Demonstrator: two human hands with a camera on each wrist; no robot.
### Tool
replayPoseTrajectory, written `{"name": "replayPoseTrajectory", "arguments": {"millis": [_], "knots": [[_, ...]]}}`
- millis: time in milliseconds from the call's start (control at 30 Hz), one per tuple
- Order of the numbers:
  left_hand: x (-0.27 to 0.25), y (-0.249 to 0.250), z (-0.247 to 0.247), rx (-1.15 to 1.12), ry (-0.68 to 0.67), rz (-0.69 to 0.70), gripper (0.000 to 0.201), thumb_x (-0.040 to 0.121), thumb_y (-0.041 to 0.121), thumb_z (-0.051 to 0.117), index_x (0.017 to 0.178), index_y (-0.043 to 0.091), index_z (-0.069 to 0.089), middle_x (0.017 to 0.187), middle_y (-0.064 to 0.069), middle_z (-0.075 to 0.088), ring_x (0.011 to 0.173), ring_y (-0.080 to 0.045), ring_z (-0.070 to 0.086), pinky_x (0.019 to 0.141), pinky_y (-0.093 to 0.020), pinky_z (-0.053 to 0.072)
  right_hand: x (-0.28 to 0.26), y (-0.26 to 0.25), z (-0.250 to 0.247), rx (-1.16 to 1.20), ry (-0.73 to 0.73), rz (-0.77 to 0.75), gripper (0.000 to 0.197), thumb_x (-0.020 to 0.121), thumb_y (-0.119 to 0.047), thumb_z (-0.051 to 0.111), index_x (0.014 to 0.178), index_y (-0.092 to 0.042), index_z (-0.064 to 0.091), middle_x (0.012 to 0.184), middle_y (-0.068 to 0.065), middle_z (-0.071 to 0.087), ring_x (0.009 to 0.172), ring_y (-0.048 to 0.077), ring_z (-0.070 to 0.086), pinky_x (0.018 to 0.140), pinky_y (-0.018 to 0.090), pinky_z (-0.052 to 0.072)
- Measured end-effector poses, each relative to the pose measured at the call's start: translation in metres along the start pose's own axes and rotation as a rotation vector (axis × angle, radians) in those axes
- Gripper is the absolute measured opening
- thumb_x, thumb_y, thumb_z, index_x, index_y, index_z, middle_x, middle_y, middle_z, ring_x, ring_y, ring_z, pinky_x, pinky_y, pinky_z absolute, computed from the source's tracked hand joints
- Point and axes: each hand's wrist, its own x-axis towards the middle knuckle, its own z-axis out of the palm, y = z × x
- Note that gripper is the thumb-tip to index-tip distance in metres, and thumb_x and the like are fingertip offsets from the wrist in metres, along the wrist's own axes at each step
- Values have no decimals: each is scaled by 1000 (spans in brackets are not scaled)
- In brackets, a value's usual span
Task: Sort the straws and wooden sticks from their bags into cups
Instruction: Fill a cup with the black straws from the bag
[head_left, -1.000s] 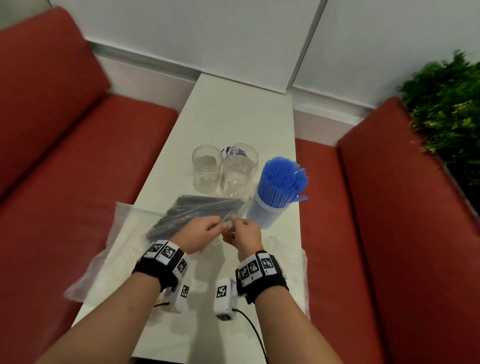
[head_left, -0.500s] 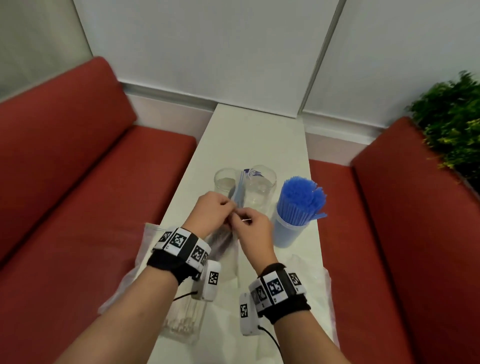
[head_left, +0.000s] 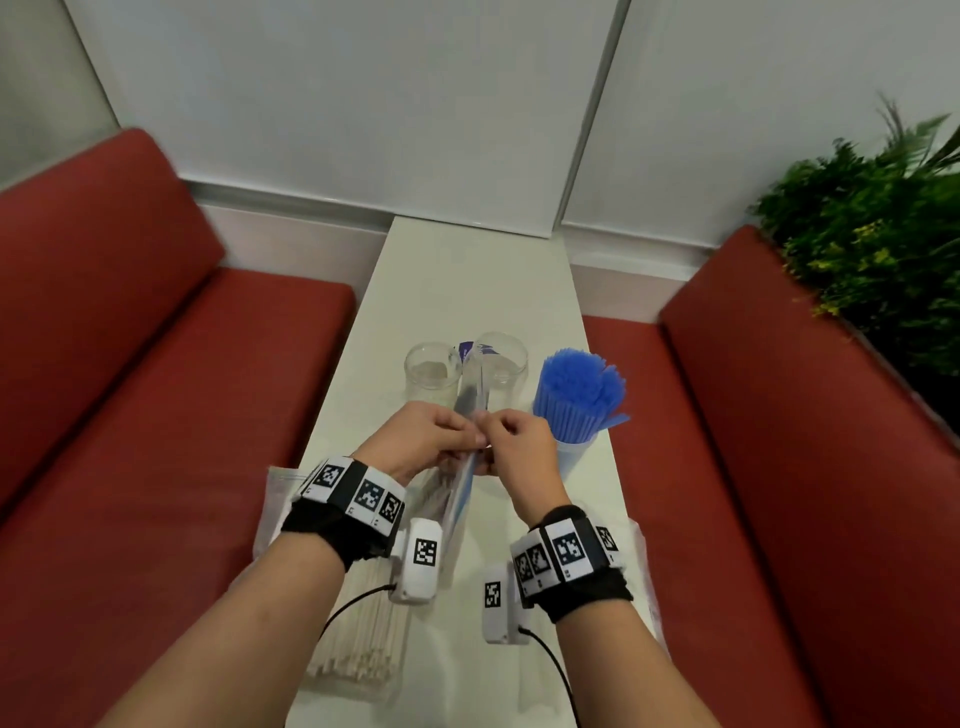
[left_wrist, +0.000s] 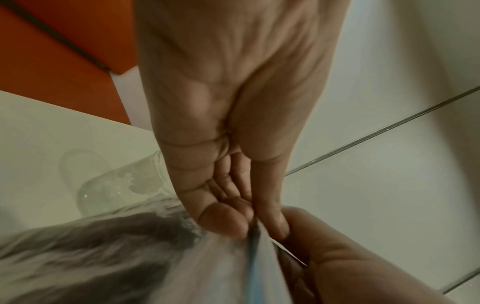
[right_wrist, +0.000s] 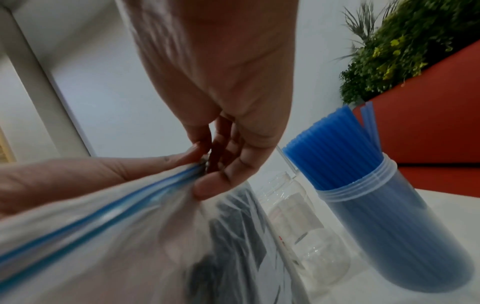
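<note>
A thin, limp, slippery zip bag (right_wrist: 109, 236) of dark straws (right_wrist: 221, 236) is pinched at its blue seal, between left hand (head_left: 421, 441) and right hand (head_left: 519, 447); opposite lips are best gripped. Empty cups (head_left: 432, 371) stand just beyond.

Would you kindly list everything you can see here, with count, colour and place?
Zip bag: one, clear with blue seal, dark contents, held up between both hands.
Blue straws: one bunch, standing in a translucent cup, table right.
Clear cups: two, empty, behind the hands.
Bag of sticks: one, pale, near table edge under the left arm.
Table: one, white, centre.
Benches: two, red, either side.
Plant: one, green, far right.
Left hand: pinches the bag's seal.
Right hand: pinches the seal opposite.
</note>
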Motion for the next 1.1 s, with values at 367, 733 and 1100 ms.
{"name": "replayPoseTrajectory", "arguments": {"millis": [367, 733, 1100], "knots": [[13, -10, 1, -194, -19, -89, 18, 91, 11, 66, 79, 3, 76, 82, -15, 72, 71, -17, 70, 68, -25, 59, 5, 10, -9, 257, -11, 165, 22, 104, -2, 51, 85, 0, 64, 69, 9, 66, 61, 15, 65, 62, 27, 58], [23, -14, -7, -1038, 251, -341, 20, 102, 9, 45, 93, -4, 57, 78, -11, 61, 60, -16, 64, 48, -25, 57, 18, 23, -20, 919, -12, 255, 25, 100, -3, 44, 77, -10, 50, 67, 9, 57, 66, 19, 64, 71, 36, 58], [23, -45, -53, 69, 91, -31, 34, 80, 49, 74, 106, 28, 75, 62, -5, 46, 46, -13, 25, 41, -21, 17, 34, 44, -42, 1152, -117, 620, 17, 93, -13, 53, 77, -13, 48, 54, -7, 23, 42, 6, 21, 32, 21, 27]]}}
